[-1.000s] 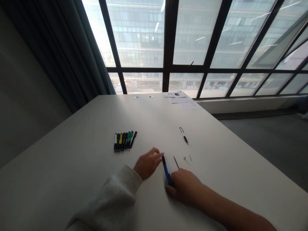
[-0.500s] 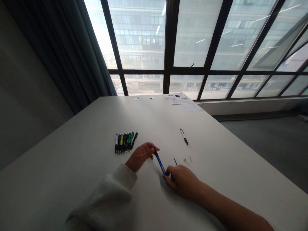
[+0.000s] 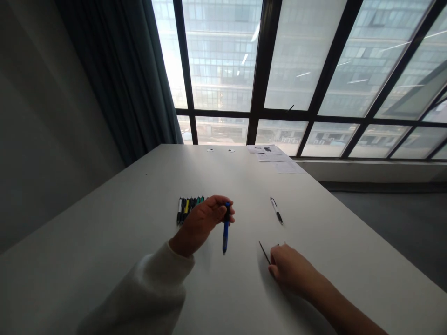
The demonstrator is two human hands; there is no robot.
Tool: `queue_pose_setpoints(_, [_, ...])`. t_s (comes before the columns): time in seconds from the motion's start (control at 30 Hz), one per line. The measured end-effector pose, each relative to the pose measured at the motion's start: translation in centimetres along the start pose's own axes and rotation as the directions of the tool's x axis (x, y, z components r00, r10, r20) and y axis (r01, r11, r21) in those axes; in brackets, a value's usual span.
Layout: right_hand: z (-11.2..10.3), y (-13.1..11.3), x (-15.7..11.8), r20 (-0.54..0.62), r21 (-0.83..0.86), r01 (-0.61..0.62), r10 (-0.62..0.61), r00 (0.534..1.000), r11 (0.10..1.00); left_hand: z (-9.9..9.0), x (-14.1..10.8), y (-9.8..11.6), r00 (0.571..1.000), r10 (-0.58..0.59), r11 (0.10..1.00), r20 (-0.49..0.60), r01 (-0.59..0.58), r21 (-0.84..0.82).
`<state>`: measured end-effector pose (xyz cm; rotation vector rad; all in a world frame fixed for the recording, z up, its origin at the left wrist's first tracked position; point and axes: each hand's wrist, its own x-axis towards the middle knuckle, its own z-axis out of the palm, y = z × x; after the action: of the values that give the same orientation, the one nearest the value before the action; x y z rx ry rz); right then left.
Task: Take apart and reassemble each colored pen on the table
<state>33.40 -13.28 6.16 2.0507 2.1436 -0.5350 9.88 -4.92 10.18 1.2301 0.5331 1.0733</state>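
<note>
My left hand (image 3: 199, 225) holds a blue pen (image 3: 226, 235) upright, its top gripped in the fingers and its tip pointing down just above the white table (image 3: 139, 279). My right hand (image 3: 289, 270) rests on the table to the right, with its fingers at the lower end of a thin black refill (image 3: 264, 252). Any small parts near those fingers are hidden. Behind my left hand lies a row of several pens (image 3: 188, 210), partly covered by it. A white-and-black pen (image 3: 276, 211) lies alone farther ahead.
Loose papers (image 3: 275, 157) and two small white discs (image 3: 220, 150) lie at the table's far end. Beyond the far edge stands a large dark-framed window (image 3: 275, 116). A dark curtain (image 3: 122, 79) hangs to the left, and grey floor (image 3: 391, 223) shows past the right edge.
My left hand has taken the blue pen alone and turned it upright. My right hand has left the pen and moved right to the black refill. The view has tilted slightly upward.
</note>
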Motion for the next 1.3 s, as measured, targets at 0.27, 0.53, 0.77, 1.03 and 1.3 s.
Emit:
queue_pose_setpoints(0.27, [-0.5,-0.8,0.0,0.053,0.315,0.125,-0.149,0.987,0.941,2.5,-1.8,2.8,1.0,0.011,0.985,-0.024,-0.006,0.17])
queue_pose_setpoints(0.53, [-9.2,-4.9,-4.0,-0.522,0.794,0.543,-0.149,0.839,0.275,3.9,-3.6,4.3,0.996,0.085,0.932,0.021,-0.087,0.353])
queue_pose_setpoints(0.77, [-4.3,-7.2,3.3,-0.299,0.946,0.294,0.016,0.954,0.138,3.3,-1.3,-0.3,0.99,-0.04,0.896,-0.136,0.096,0.434])
queue_pose_setpoints(1.03, [3.8,-5.9,9.1,-0.255,0.962,0.236,0.143,0.956,0.136,1.0,0.5,-7.9,0.942,-0.124,0.92,-0.311,0.226,0.321])
queue_pose_setpoints(1.3, [4.6,-5.6,9.0,-0.315,0.925,0.285,0.087,0.945,0.251,1.1,0.5,-6.9,0.977,-0.025,0.905,-0.213,0.112,0.41])
